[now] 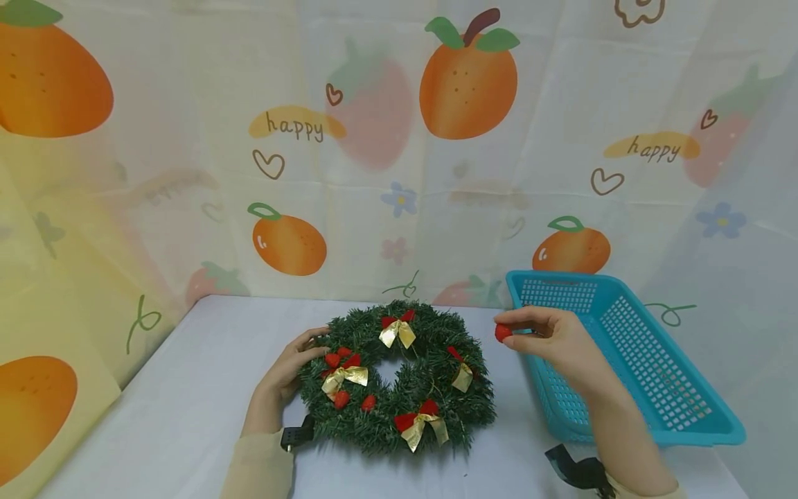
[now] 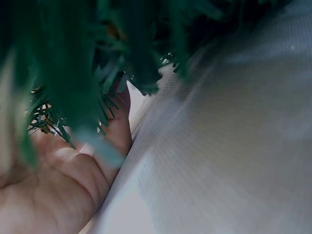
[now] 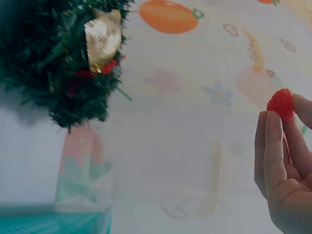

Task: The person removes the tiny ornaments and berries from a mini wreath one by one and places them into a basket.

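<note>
Though small, likely raspberry (image 3: 281, 103) in right hand (image 1: 564, 343)

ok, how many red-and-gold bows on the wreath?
4 visible on the wreath, head view: far bow, left bow near the left hand, right bow, near bow. Any tucked into the foliage or underneath would be hidden.

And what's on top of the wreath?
Four bows and, on the left, four red berries show. The left hand covers part of the wreath; anything beneath that hand is hidden.
</note>
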`<control>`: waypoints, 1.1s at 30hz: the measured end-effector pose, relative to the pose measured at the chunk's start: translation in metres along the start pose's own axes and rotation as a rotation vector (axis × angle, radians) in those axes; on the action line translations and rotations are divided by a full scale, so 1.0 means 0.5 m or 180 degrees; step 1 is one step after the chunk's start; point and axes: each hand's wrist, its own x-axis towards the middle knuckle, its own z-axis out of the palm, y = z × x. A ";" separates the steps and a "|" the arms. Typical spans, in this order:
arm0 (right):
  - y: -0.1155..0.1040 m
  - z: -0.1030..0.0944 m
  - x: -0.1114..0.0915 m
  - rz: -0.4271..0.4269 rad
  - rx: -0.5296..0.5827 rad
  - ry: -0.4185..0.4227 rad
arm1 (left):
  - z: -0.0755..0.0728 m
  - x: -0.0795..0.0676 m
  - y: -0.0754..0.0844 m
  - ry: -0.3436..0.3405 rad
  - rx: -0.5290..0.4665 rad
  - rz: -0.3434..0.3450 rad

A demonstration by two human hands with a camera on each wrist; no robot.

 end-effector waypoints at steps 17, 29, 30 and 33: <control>-0.023 -0.087 -0.003 -0.0360 -0.0104 0.0475 | 0.003 0.000 0.004 0.0044 -0.0112 -0.0004; 0.028 -0.142 0.017 -0.0235 0.0603 0.0671 | 0.002 0.000 0.001 0.0056 -0.0049 0.0023; 0.035 -0.146 0.020 -0.0250 0.0743 0.0677 | 0.002 0.001 0.000 0.0055 -0.0058 0.0016; 0.055 -0.158 0.027 -0.0320 0.1230 0.0660 | 0.001 0.002 -0.003 0.0039 -0.0051 -0.0011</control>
